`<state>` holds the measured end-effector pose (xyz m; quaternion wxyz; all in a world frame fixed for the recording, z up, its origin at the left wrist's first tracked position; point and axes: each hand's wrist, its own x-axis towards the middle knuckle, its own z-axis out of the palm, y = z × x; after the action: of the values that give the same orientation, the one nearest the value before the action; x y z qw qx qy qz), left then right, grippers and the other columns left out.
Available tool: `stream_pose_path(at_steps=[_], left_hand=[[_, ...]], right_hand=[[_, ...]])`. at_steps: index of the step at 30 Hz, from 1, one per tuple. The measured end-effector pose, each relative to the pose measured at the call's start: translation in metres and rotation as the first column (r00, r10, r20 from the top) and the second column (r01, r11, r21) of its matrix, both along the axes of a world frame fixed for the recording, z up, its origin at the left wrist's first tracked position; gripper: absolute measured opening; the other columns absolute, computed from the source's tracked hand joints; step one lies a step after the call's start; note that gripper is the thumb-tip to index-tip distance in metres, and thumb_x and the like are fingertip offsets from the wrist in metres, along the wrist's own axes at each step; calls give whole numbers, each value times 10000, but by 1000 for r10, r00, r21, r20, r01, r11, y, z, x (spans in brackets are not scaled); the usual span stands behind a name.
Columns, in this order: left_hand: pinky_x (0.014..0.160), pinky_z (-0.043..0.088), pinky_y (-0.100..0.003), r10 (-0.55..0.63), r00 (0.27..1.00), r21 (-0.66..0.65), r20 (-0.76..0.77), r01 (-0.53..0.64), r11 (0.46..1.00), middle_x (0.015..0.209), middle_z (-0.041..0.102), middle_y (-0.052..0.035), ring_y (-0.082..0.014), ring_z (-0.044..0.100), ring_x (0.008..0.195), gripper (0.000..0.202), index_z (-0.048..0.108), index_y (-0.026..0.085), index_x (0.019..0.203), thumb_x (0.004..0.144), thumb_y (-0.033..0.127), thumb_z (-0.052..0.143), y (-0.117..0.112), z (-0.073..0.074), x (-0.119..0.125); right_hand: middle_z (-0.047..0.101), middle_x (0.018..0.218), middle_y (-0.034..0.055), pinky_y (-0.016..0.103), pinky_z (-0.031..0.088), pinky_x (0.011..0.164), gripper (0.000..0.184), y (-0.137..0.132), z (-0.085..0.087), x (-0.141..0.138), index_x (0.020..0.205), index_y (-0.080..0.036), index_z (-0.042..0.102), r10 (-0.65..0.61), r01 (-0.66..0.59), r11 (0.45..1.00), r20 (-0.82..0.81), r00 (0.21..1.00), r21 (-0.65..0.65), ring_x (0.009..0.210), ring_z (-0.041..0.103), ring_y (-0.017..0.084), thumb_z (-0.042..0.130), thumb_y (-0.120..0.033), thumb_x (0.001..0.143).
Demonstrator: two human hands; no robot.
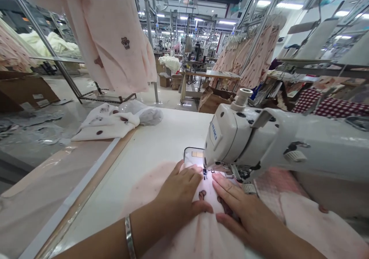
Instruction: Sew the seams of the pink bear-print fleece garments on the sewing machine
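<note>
Pink printed fabric [207, 228] lies gathered over the white sewing table [173, 136] and runs under the presser foot [205, 172] of a white sewing machine [230, 136]. My left hand [181, 190] presses flat on the cloth just left of the foot, fingers stretched forward and thumb pointing right. On the other side, my right hand [236, 197] lies flat on the same cloth, its fingertips close to the foot. Between the two thumbs the fabric is bunched into folds. A lamp lights the needle area; the needle tip itself is too small to make out.
White printed cloth pieces [109, 122] and a clear plastic bag [150, 113] lie at the table's far left corner. A pink garment piece [115, 40] hangs above them. More pink fabric [311, 213] spreads beneath the machine arm at right. Cardboard boxes [25, 92] stand at left.
</note>
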<state>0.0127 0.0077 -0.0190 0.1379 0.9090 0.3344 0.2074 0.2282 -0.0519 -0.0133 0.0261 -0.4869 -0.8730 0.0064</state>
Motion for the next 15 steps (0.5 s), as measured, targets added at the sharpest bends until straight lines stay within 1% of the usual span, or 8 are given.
stream_pose_path(at_steps=[4,7,10,12,15], left_hand=[[1072,208,-522,23,999,-12,-40,-24,1000,1305,482,-152,-285,331,1296,644,469,150,1161,759,645,552,12,0,1],[1075,215,-523,18,999,-22,-41,-19,1000,1327,462,-156,-282,326,1303,663,457,153,1182,745,637,577,17,2,2],[1091,190,-519,21,999,-22,-28,-22,1000,1348,446,-151,-270,311,1314,696,433,149,1218,740,630,589,18,3,3],[1102,174,-512,29,999,-24,-19,-29,999,1347,449,-150,-262,319,1312,709,440,141,1219,744,653,564,17,3,4],[1117,161,-490,39,999,-20,-14,-39,999,1357,434,-168,-254,323,1313,739,464,120,1203,744,698,515,17,4,4]], right_hand=[[513,1298,151,485,508,874,504,9,4,0,1266,-148,518,-56,56,998,14,998,35,1151,521,324,382,-464,898],[537,1275,140,467,525,850,491,12,4,1,1251,-162,534,-52,50,996,31,998,67,1106,561,313,380,-467,899],[527,1287,125,429,547,823,514,12,-3,6,1308,-178,477,-48,45,992,27,998,122,1118,554,300,396,-471,894],[536,1281,99,431,557,807,543,11,-11,12,1351,-227,418,-45,42,981,12,999,189,1113,557,300,439,-483,873],[563,1248,51,456,579,754,654,15,-26,21,1419,-320,253,16,-6,959,-32,999,284,1043,601,302,504,-472,834]])
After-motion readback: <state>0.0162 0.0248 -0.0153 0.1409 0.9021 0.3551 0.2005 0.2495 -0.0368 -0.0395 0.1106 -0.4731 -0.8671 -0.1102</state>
